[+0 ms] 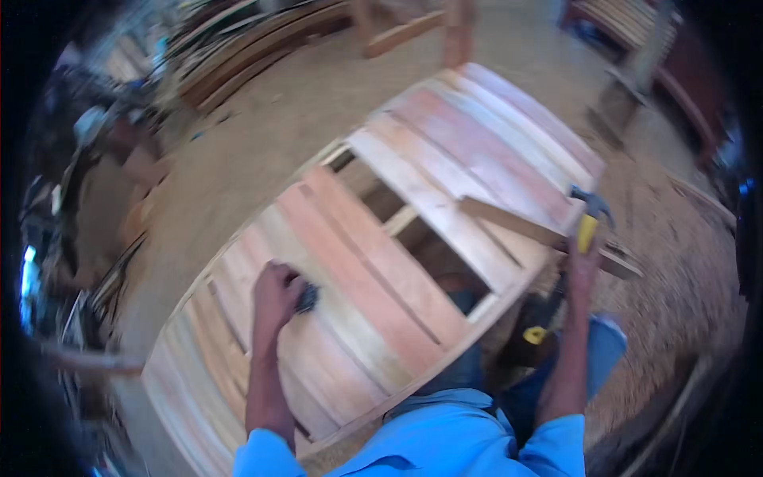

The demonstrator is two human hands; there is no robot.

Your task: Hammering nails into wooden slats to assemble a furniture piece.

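On the far left I see a dim clutter of tools and scrap along the sawdust floor, too blurred for me to sort out. Moving in, my left hand rests on the boards of a wooden panel, a slatted frame of pale and reddish planks lying tilted across the middle of the view; the fingers are curled shut around a small dark object pressed against the wood, though I cannot tell what it is. Past the hand there is an open gap between the planks where the frame underneath shows. A loose strip of wood lies across the panel's right end. At that right edge my right hand is closed around the yellow handle of a claw hammer, its metal head raised just above the strip. Stacked lumber sits at the upper left, well apart from the panel.
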